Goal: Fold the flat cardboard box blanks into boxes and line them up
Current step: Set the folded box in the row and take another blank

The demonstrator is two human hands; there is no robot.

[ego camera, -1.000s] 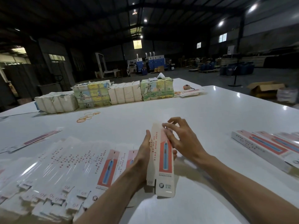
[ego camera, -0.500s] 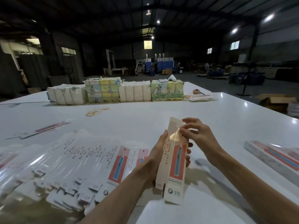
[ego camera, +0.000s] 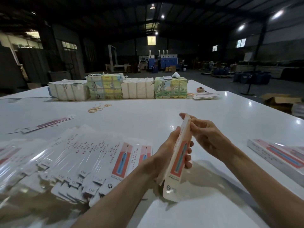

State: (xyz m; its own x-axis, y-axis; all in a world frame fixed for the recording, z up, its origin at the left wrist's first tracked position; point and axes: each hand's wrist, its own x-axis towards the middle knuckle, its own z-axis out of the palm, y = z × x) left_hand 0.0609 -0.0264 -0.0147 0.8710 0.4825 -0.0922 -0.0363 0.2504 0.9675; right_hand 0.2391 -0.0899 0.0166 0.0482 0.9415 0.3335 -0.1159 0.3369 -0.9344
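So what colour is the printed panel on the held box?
Red-orange around a blue shape, on the box; head view.

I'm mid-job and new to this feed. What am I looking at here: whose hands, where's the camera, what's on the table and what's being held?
No machine here: a person works with bare hands, and the one camera sits on their head, looking forward and down. The left hand grips a long narrow white and red cardboard box around its middle, held upright, while the right hand pinches its top end. On the glossy white table, a fanned pile of flat printed box blanks lies to the left and finished boxes lie at the right. Yellow rubber bands and a row of wrapped paper bundles sit further back.
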